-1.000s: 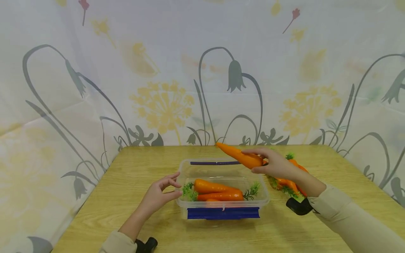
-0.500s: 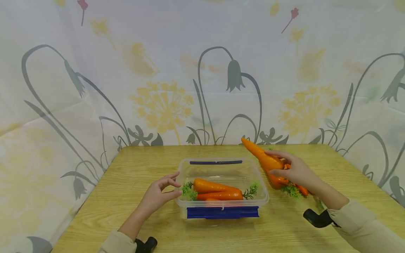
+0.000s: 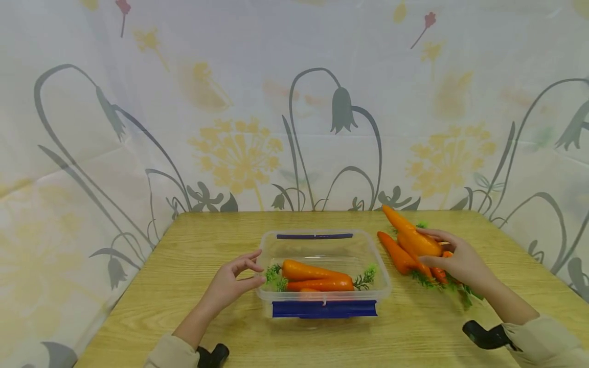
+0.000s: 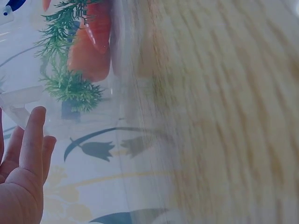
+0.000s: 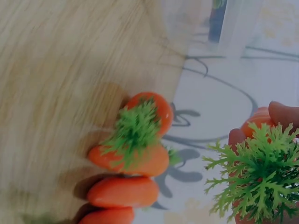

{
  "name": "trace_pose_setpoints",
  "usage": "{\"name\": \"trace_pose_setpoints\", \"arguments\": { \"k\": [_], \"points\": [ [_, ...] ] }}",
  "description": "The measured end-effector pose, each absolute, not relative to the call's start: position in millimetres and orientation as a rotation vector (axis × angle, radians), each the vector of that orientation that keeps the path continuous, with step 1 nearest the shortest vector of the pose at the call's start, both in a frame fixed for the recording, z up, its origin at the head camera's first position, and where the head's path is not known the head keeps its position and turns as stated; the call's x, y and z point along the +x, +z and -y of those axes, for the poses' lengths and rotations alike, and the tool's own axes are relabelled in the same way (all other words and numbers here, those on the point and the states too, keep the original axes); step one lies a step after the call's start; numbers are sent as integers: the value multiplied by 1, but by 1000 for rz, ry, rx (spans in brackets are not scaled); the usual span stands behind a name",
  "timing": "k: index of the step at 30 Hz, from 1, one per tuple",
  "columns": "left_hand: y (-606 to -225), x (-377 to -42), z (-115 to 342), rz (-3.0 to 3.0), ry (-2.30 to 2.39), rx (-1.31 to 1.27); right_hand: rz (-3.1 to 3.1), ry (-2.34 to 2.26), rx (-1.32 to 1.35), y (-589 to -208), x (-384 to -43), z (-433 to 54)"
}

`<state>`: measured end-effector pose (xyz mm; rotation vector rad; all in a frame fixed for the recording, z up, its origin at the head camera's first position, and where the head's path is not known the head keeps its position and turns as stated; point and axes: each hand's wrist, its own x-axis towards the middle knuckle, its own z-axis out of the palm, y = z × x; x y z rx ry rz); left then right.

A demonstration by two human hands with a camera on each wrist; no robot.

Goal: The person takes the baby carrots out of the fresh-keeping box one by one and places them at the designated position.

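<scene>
My right hand (image 3: 460, 258) holds an orange carrot (image 3: 407, 230) by its thick end, tip pointing to the far left, above several other carrots (image 3: 394, 254) lying on the table. In the right wrist view its green leafy top (image 5: 261, 172) covers much of the hand. My left hand (image 3: 230, 278) is at the left side of a clear plastic box (image 3: 386, 291), fingers relaxed with the tips right at the rim. Inside the box lie carrots (image 3: 322, 283) with green tops. The left wrist view shows the left fingers (image 4: 32, 140) fairly straight beside the box wall.
The box has a blue latch (image 3: 324, 308) hanging at the front and another blue latch (image 3: 315, 236) at the back. The wooden table (image 3: 221, 230) ends at a flower-patterned cloth (image 3: 257, 102) behind. More carrots (image 5: 124, 191) lie side by side in the right wrist view.
My right hand, still holding the carrot, has moved right from over the box's back right corner to the loose carrots. The left hand and the box have stayed in place.
</scene>
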<state>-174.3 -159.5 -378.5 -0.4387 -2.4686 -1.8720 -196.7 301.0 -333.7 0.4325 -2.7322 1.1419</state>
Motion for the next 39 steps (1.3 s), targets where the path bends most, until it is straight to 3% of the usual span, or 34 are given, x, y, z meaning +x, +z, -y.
{"name": "trace_pose_setpoints", "arguments": {
  "k": [16,25,39],
  "points": [
    [-380,-175,157,2462,-1881,-449,2655,1303,245,-355,-184,-375],
    [-380,-175,157,2464,-1876,-441,2642,1387,88,-408,-226,-450],
    [-380,-176,159,2480,-1859,-432,2959,1093,81,-392,-217,-432]
  ]
}}
